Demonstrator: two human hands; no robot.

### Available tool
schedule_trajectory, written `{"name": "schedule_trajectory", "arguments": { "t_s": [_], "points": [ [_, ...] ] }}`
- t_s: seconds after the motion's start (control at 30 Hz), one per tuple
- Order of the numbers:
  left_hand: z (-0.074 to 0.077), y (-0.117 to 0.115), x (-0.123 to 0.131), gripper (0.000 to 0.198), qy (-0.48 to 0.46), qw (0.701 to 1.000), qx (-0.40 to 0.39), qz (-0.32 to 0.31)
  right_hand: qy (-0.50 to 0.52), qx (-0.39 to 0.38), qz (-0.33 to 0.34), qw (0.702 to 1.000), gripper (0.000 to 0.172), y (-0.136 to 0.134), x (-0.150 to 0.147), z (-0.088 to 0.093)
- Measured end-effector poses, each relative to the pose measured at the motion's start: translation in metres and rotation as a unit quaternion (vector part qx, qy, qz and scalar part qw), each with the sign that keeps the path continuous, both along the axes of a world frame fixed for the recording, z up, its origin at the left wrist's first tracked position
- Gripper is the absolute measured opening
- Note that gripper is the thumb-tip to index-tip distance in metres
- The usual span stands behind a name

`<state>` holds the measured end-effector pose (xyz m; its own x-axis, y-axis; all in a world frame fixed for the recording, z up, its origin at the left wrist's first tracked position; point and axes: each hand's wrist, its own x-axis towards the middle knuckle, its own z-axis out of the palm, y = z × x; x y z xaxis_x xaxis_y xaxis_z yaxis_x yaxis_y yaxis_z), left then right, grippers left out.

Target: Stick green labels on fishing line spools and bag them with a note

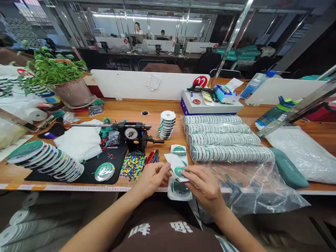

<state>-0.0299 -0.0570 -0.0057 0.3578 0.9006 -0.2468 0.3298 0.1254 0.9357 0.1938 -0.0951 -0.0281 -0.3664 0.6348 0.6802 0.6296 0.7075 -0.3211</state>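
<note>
In front of me is a white sheet of round green stickers [179, 170], raised off more sticker sheets [180, 190] at the table's front edge. My right hand [204, 185] pinches its right side, fingertips lying over the green print. At the sheet's left edge is my left hand [153, 177], its fingers curled and pressed together; what they grip, if anything, is hidden. Just left lie many coloured beads [132, 167] and red- and blue-handled pliers [152, 156]. One spool with a green label [104, 172] lies flat on the black mat [115, 178].
A hand-cranked winding machine [133, 136] stands behind the beads, beside a stack of white spools [167, 125]. Bagged rows of spools [231, 152] lie to the right. Labelled spools [47, 161] lean at the left. A potted plant [69, 87] and a grey box [210, 105] stand farther back.
</note>
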Motion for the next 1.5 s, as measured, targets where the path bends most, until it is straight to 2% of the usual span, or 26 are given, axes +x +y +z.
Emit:
{"name": "schedule_trajectory", "arguments": {
  "t_s": [0.07,0.13,0.17,0.23,0.3,0.4,0.57,0.67,0.8,0.9,1.0,1.1,1.17,1.2,1.23,1.3,1.37,1.43,1.5],
  "points": [
    [-0.007,0.016,0.020,0.070,-0.094,0.994,-0.041,0.027,-0.014,0.018,0.023,0.999,0.024,-0.001,0.001,0.008],
    [-0.008,0.026,0.032,0.071,-0.167,0.983,-0.057,0.052,0.004,0.008,0.026,1.000,0.038,-0.001,0.003,0.017],
    [-0.007,0.029,0.036,0.071,-0.186,0.979,-0.062,0.052,0.017,0.002,0.013,1.000,0.043,0.000,0.004,0.020],
    [-0.002,0.031,0.040,0.067,-0.191,0.978,-0.073,0.034,0.023,0.006,-0.029,0.999,0.037,0.004,0.006,0.026],
    [0.002,0.032,0.042,0.066,-0.179,0.981,-0.076,0.010,0.002,0.026,-0.064,0.998,0.024,0.010,0.008,0.028],
    [0.004,0.034,0.044,0.066,-0.161,0.984,-0.071,-0.008,-0.018,0.038,-0.073,0.996,0.020,0.019,0.010,0.026],
    [0.004,0.042,0.045,0.054,-0.094,0.994,0.016,-0.047,-0.004,0.017,-0.085,0.996,0.003,0.026,0.005,0.020],
    [0.002,0.047,0.046,0.047,-0.043,0.994,0.071,-0.064,-0.004,0.007,-0.090,0.996,0.007,0.028,0.002,0.018],
    [-0.005,0.053,0.050,0.046,0.004,0.995,0.083,-0.058,-0.026,0.039,-0.070,0.996,0.004,0.029,0.004,0.016],
    [-0.011,0.058,0.054,0.043,0.032,0.993,0.104,-0.042,-0.006,0.051,-0.025,0.998,0.010,0.025,0.007,0.016],
    [-0.016,0.063,0.056,0.035,0.083,0.984,0.154,-0.010,0.071,0.023,0.031,0.997,0.017,0.015,0.007,0.019],
    [-0.018,0.065,0.055,0.026,0.166,0.960,0.223,0.014,0.186,-0.059,0.051,0.980,0.019,0.007,0.006,0.019],
    [-0.015,0.067,0.053,0.014,0.213,0.939,0.270,0.028,0.256,-0.104,0.040,0.960,0.019,0.005,0.007,0.015],
    [-0.010,0.069,0.052,0.015,0.237,0.922,0.305,0.034,0.279,-0.117,0.025,0.953,0.019,0.005,0.009,0.012],
    [-0.003,0.072,0.051,0.025,0.263,0.898,0.351,0.041,0.294,-0.125,0.007,0.948,0.018,0.006,0.011,0.008],
    [0.016,0.081,0.046,0.042,0.319,0.830,0.453,0.071,0.297,-0.133,-0.026,0.945,0.014,0.009,0.015,0.000],
    [0.040,0.096,0.041,0.050,0.376,0.766,0.509,0.109,0.286,-0.143,-0.040,0.947,0.011,0.012,0.018,-0.005],
    [0.063,0.113,0.037,0.060,0.439,0.745,0.486,0.129,0.280,-0.156,-0.043,0.946,0.008,0.013,0.018,-0.007],
    [0.080,0.130,0.035,0.069,0.507,0.741,0.426,0.110,0.297,-0.181,-0.061,0.936,0.005,0.012,0.014,-0.005]
  ]
}}
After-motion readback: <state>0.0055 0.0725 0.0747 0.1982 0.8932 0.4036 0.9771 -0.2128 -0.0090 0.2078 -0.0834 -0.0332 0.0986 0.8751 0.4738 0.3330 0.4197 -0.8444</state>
